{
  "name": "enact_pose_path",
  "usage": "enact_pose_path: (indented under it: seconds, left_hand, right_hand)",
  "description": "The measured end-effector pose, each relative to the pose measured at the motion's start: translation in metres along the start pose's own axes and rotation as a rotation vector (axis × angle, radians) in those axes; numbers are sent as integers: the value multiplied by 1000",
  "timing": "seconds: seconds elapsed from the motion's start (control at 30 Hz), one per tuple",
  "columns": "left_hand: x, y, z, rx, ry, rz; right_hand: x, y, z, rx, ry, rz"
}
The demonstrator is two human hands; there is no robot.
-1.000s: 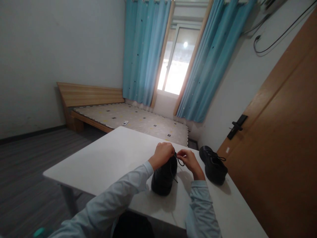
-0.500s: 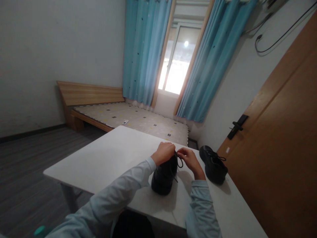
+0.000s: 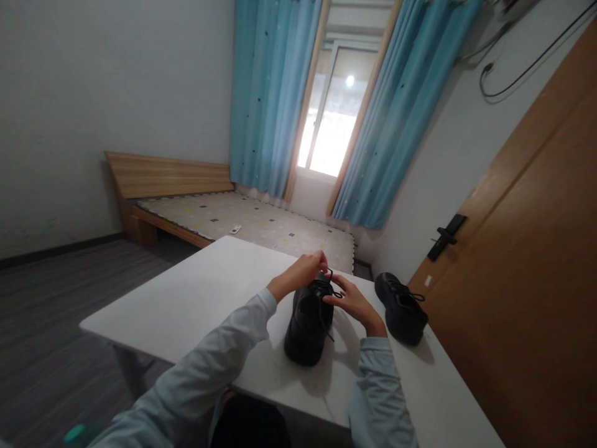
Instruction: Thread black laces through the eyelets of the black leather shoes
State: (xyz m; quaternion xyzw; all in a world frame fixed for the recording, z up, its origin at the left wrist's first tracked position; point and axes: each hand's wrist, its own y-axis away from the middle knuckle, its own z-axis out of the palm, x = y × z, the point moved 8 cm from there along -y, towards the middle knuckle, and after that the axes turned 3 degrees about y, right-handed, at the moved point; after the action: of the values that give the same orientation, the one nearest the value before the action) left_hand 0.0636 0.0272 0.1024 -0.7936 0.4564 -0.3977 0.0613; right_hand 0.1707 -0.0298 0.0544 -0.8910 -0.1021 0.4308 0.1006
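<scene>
Head view: lacing hard to read against the black shoe (image 3: 308,323).
Left hand (image 3: 298,277) and right hand (image 3: 355,303) each pinch lace (image 3: 332,287) between fingers, over the counter (image 3: 196,298) near its right edge.

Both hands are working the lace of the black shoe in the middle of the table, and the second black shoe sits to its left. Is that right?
Not quite. In the head view the second shoe sits to the right of the shoe being laced, near the door. The left hand and right hand are indeed on its lace.

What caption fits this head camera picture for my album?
Left hand and right hand pinch the lace of a black shoe on a white table.
</scene>
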Motion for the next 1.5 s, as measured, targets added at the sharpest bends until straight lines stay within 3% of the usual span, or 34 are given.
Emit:
enact_pose_path:
  seconds: [0.23,0.37,0.47,0.63,0.87,1.1,1.37,1.5]
  left_hand:
    - [-22,-1,5,106,1076,-113]
    - [-28,5,9,105,1293,-132]
    - [-35,8,9,132,1248,-144]
    - [-43,9,10,149,997,-167]
    - [-46,7,1,151,811,-130]
    - [-42,14,-15,14,603,-46]
    - [-57,19,-19,-95,437,-111]
    - [-58,21,-21,-132,359,-78]
  right_hand:
    - [9,-1,9,-51,42,14]
    - [5,1,8,-47,43,43]
    - [3,1,6,-12,18,61]
    - [3,-2,-2,67,-10,56]
    - [3,-3,-7,92,82,46]
    - [5,-3,-8,99,102,41]
    - [12,-2,-7,81,175,54]
    - [16,-2,0,-12,134,41]
